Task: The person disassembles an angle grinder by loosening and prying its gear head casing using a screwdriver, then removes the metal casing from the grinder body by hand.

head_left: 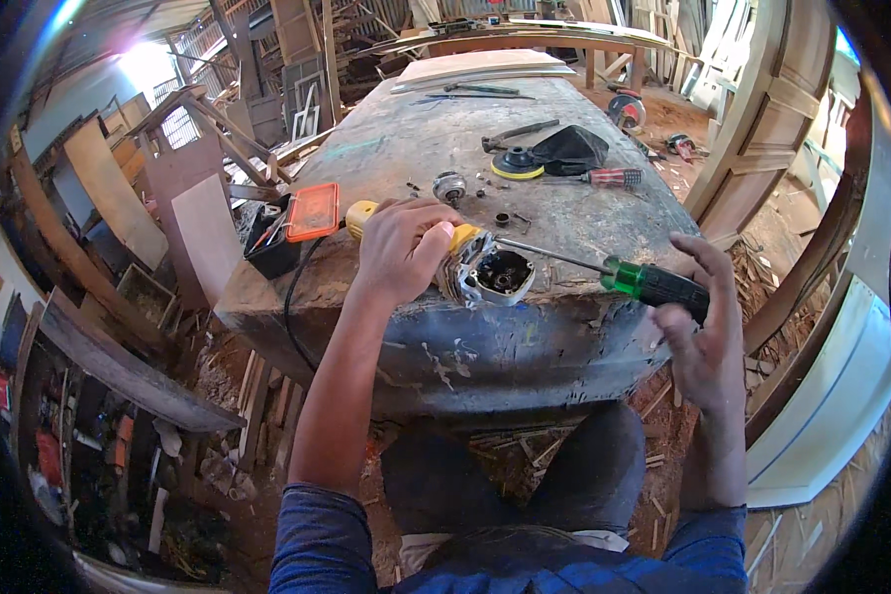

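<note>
My left hand (pixel 406 249) is wrapped over the yellow body of an angle grinder (pixel 361 216), which lies near the bench's front edge. The grinder's metal gear housing (pixel 455 269) is uncovered, and its dark, greasy inside shows. In my right hand (pixel 711 342) is a screwdriver (pixel 655 285) with a green and black handle, its fingers around the handle's rear. The screwdriver lies nearly level, with its shaft pointing left and its tip by the housing's upper rim. Whether the tip touches the rim I cannot tell. Beyond the grinder sits a round metal gear part (pixel 449 186).
Several small parts, including a small dark ring (pixel 502 219), lie on the worn bench (pixel 416 134). Farther back are a hammer (pixel 515 136), a yellow-edged black disc (pixel 518 162) and a red-gripped handle (pixel 612 177). An orange lid (pixel 313 211) and black box (pixel 270 255) are left.
</note>
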Tool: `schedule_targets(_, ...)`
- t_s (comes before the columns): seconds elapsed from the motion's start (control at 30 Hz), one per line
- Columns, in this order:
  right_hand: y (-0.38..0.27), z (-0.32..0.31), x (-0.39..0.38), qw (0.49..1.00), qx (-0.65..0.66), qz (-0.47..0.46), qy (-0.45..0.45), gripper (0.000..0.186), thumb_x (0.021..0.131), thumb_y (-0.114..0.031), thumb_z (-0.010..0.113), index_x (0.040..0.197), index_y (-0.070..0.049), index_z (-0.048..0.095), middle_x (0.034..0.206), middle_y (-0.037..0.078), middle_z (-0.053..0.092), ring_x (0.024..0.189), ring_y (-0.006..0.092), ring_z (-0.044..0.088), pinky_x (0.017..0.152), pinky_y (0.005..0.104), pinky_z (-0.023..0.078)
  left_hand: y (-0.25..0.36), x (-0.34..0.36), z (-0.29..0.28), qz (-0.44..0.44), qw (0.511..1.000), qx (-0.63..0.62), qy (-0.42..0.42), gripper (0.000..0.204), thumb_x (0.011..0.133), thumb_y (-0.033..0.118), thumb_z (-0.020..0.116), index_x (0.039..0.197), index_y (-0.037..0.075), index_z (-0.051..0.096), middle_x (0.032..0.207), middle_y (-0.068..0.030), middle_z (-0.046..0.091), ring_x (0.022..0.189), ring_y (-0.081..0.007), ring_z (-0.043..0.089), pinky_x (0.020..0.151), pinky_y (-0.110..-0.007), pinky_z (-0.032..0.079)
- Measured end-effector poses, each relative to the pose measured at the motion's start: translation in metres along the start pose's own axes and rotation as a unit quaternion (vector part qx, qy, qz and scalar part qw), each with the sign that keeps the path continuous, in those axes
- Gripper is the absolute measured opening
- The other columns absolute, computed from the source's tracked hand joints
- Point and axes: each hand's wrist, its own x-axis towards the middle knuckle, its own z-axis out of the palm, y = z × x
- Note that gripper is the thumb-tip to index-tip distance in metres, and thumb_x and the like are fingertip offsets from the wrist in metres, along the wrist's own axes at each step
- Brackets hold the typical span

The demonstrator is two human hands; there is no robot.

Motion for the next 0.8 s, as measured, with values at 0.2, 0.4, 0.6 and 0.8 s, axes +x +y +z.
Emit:
schedule_targets(0.2, 0.025, -0.01, -0.005, 0.995, 0.018, -0.085, -0.046, 0.05, 0.099, -0.016, 0.086, 0.141, -0.004, 0.062, 0.122, 0.015, 0.065, 0.114, 0.0214, 0.065, 0.096, 0.0404, 0.054, 0.001, 0.002, 0.002, 0.007, 1.0, -0.002, -0.001, 0.04, 0.097, 0.032, 0.055, 0.1, 0.003, 0.082, 0.105, -0.0143, 0.082, 0.103, -0.0361, 0.076, 0.1, -0.047, 0.051)
schedule_targets(0.4, 0.008, -0.006, -0.001, 0.993, 0.09, 0.076, -0.015, 0.049, 0.105, -0.023, 0.081, 0.145, -0.005, 0.06, 0.13, 0.015, 0.065, 0.12, 0.0234, 0.064, 0.104, 0.0405, 0.052, -0.004, 0.0, -0.017, 0.005, 0.995, -0.047, -0.082, 0.065, 0.094, 0.062, 0.066, 0.129, 0.008, 0.077, 0.118, -0.0159, 0.081, 0.115, -0.037, 0.074, 0.108, -0.048, 0.048)
schedule_targets(0.6, 0.02, -0.004, -0.009, 1.0, -0.018, 0.008, 0.006, 0.07, 0.111, -0.047, 0.071, 0.16, -0.002, 0.049, 0.133, 0.014, 0.063, 0.118, 0.021, 0.064, 0.105, 0.0347, 0.052, 0.006, -0.005, -0.029, 0.086, 0.988, 0.0, -0.131, 0.11, 0.063, 0.066, 0.099, 0.154, 0.013, 0.066, 0.142, -0.0146, 0.074, 0.133, -0.0375, 0.066, 0.118, -0.05, 0.044)
schedule_targets(0.8, 0.001, -0.006, 0.002, 0.977, 0.107, 0.182, -0.028, 0.068, 0.107, -0.037, 0.079, 0.158, -0.003, 0.049, 0.138, 0.014, 0.063, 0.127, 0.022, 0.063, 0.11, 0.0373, 0.051, 0.006, -0.003, -0.033, 0.05, 0.986, -0.018, -0.156, 0.109, 0.059, 0.054, 0.104, 0.153, 0.013, 0.067, 0.146, -0.0137, 0.072, 0.137, -0.037, 0.064, 0.121, -0.05, 0.043)
